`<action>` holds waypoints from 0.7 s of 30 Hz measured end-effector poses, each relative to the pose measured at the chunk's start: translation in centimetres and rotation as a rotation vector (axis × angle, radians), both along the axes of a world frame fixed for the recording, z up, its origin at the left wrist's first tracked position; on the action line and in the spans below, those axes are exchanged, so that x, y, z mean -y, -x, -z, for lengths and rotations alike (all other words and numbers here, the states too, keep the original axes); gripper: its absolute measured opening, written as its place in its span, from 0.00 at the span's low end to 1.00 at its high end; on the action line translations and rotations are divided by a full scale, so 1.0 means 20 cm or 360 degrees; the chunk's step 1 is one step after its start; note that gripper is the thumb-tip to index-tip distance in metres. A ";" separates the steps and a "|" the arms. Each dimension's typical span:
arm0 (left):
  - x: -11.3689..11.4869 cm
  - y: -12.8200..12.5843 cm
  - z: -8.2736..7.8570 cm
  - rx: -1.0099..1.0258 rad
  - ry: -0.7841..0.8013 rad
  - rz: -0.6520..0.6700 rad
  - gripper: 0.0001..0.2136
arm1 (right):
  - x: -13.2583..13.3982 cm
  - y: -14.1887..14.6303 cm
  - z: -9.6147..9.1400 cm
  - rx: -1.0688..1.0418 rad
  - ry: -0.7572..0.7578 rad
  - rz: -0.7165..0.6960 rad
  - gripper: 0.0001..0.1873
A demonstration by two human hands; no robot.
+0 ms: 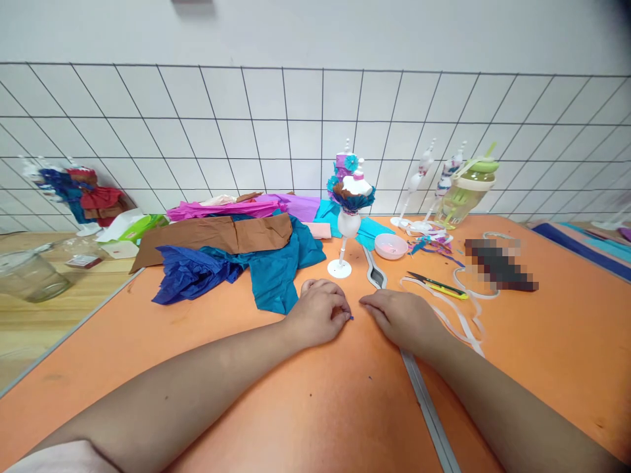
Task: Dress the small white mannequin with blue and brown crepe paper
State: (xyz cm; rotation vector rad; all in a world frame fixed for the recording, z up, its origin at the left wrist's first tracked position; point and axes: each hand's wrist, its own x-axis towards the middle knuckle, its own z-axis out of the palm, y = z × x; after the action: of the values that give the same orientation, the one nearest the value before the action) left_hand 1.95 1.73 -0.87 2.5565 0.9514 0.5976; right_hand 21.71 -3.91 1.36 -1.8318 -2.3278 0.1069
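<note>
On the tabletop (236, 414), we are pinching a blue scrap (351, 318) at the left hand's (318, 312) fingertips. Our right hand (407, 320) is resting across a grey strip (428, 404), fingers together; we cannot tell whether it is gripping anything. Beyond our hands a mannequin (348, 223) is standing upright, teal paper (273, 282) lying left, ribbon (470, 336) trailing right.

On the table (236, 407), paper sheets (277, 279) lie left of the front dress form (350, 224) — a bowl (391, 254) just right, a bottle (466, 197) behind and farther right — left hand (320, 312) and right hand (405, 320) before it.
</note>
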 end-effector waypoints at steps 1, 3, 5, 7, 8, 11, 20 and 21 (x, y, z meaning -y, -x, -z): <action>0.00 0.00 0.00 -0.0032 -0.0010 0.0012 0.06 | -0.01 -0.04 -0.01 0.0004 -0.0007 0.0115 0.17; 0.00 0.01 -0.01 -0.0070 -0.0046 0.0026 0.09 | -0.04 -0.14 -0.02 0.0063 -0.0017 0.0349 0.17; 0.00 0.01 -0.01 -0.0072 -0.0072 0.0020 0.13 | -0.07 -0.27 -0.01 0.0187 0.0017 0.0517 0.18; -0.01 0.01 0.01 -0.0048 -0.0053 -0.0002 0.14 | -0.11 -0.40 0.01 0.0277 0.0030 0.0628 0.20; -0.01 0.01 0.02 -0.0027 -0.0023 -0.0017 0.14 | -0.12 -0.45 0.03 0.0310 0.0057 0.0664 0.21; -0.04 0.01 0.04 0.0083 0.0092 -0.0086 0.13 | -0.15 -0.52 0.08 0.0328 0.0106 0.0677 0.24; -0.06 0.05 -0.03 -0.0089 -0.0030 0.0297 0.06 | -0.19 -0.55 0.12 0.0205 0.0182 0.0634 0.19; -0.06 0.05 -0.04 -0.0163 -0.0097 0.0331 0.06 | -0.19 -0.57 0.12 0.0184 0.0186 0.0632 0.20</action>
State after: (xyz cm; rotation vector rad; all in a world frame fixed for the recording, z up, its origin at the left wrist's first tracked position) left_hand 0.87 2.97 -0.09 2.7184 0.6953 0.4461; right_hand 33.07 -0.19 -0.98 -2.3770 -2.0126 0.0862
